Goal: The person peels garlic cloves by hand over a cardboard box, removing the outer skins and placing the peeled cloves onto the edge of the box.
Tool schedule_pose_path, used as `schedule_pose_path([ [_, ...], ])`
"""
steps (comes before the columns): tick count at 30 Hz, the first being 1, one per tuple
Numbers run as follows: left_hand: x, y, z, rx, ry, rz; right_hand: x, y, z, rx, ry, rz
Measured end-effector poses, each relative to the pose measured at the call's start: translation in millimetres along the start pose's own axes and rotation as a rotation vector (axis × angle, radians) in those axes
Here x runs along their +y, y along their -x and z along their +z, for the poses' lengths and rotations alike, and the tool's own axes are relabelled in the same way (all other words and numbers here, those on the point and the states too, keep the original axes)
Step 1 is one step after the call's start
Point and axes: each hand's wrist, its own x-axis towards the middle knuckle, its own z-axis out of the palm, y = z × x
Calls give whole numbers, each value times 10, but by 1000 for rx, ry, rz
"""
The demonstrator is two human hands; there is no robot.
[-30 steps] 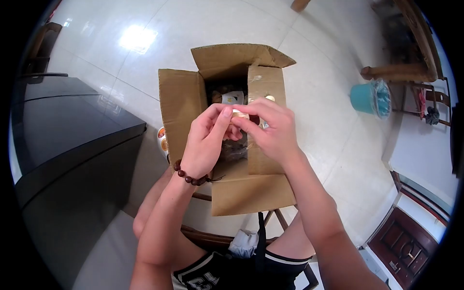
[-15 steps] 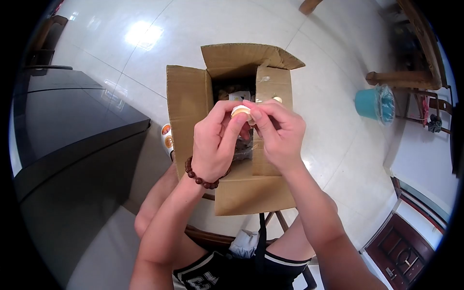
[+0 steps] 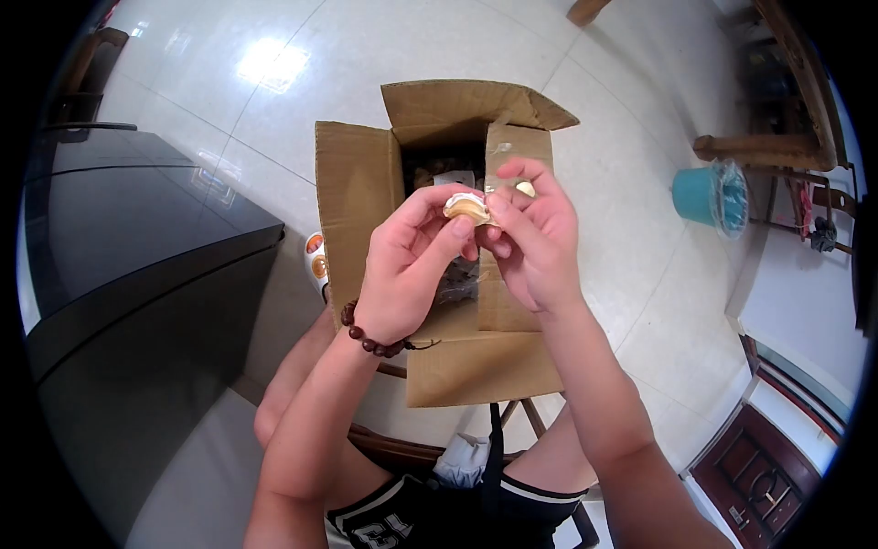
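My left hand (image 3: 402,261) pinches a garlic clove (image 3: 467,208) between thumb and fingers, above the open cardboard box (image 3: 355,210). The clove shows a tan side and a white papery edge. My right hand (image 3: 538,240) grips the clove's right end with thumb and fingertips, its index finger raised. Just beyond the right hand, a pale peeled clove (image 3: 525,188) lies on the box's right flap. Inside the box, clear plastic (image 3: 460,291) and a white label show; my hands hide much of the rest.
A dark glossy cabinet (image 3: 146,247) stands to the left. On the tiled floor at right is a teal bin (image 3: 693,196) with a clear liner, near wooden furniture (image 3: 764,149). My legs are close to the box's near flap (image 3: 480,371).
My right hand's index finger has lifted and spread away from the clove. The clove has turned, showing more of its tan side, and my left wrist has rotated slightly.
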Motion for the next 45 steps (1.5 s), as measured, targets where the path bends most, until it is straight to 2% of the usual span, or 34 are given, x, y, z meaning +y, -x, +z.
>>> schedule_pose_path([
  [4,69,-8,32,-6,-154,65,-12,-26,-53,-43,104,102],
  [6,67,-7,21,47,-367,159,14,-17,-4,-6,280,-5],
  [7,54,-6,24,49,-368,161,26,3,24,-8,279,-5],
  [9,20,2,43,150,-254,120,45,56,89,-17,528,-113],
  [10,34,-1,45,153,-255,121,49,65,122,-19,528,-112],
  [12,75,-23,57,212,-3,38,46,75,164,66,512,-193],
  [16,33,-25,-53,153,111,-46,74,64,89,33,471,-237],
  [19,56,-21,-57,127,46,-41,7,-8,3,94,416,-290],
  [22,83,-37,-67,85,-333,131,-98,-76,-79,71,424,-314],
  [23,79,-44,-68,83,-333,130,-101,-83,-83,72,424,-315],
  [25,72,-54,-78,168,-530,226,-101,-90,-89,124,588,-125],
  [26,75,-47,-95,167,-529,225,-104,-72,-122,125,588,-124],
  [28,99,-47,-156,96,-761,266,-111,-54,-191,-92,1147,136],
  [32,95,-24,-138,112,-782,246,-105,-28,-190,-234,1262,71],
  [34,78,-22,-127,147,-734,186,-142,-29,-164,-184,1183,254],
  [35,72,-29,-112,146,-734,185,-127,-29,-147,-183,1182,255],
  [37,52,-40,-80,244,-724,225,-62,-27,-84,39,839,-7],
  [38,36,-38,-81,247,-725,225,-66,-24,-48,37,838,-6],
  [40,-6,-30,-82,256,-615,204,-104,-11,23,-89,881,-270],
  [43,-5,-44,-47,227,-556,228,-87,-19,12,-36,962,-372],
  [45,53,-51,-50,182,-612,237,-82,-28,-15,2,902,-329],
])
